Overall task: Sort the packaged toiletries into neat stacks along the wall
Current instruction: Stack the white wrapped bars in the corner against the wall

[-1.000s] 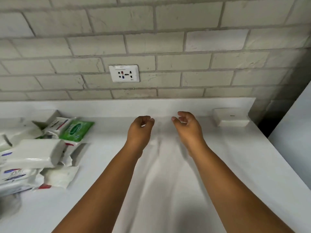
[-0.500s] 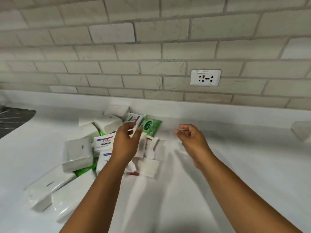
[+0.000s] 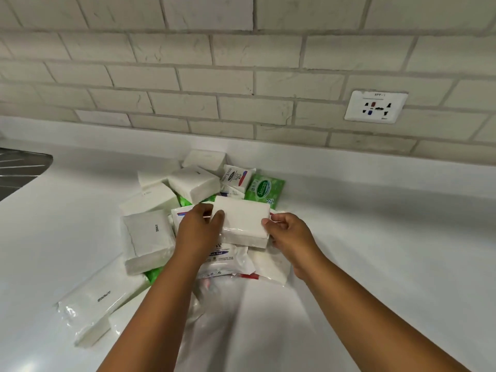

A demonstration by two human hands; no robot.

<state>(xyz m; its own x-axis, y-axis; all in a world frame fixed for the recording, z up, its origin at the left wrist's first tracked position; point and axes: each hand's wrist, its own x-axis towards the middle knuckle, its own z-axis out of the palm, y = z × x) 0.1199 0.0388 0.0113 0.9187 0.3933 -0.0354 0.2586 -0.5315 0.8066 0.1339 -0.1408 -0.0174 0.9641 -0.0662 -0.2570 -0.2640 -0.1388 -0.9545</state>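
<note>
forearms come in from the bottom edge over bare white counter. left hand grips the left end of a plain white pack, thumb on top, fingers curled round the edge; right hand pinches the right end. pack sits above the jumbled pile, over a dove wipes pouch; can't tell if it's fully lifted clear. to do this well, my read: keep both ends level, lift straight up so the film doesn't drag loose packs, then carry right. square white packs lie just left, long sleeve nearer the front edge. green sanicare pack and small dove sachet behind. open room: counter right of the pile, along the upstand below the socket. sink edge far left, avoid.
</note>
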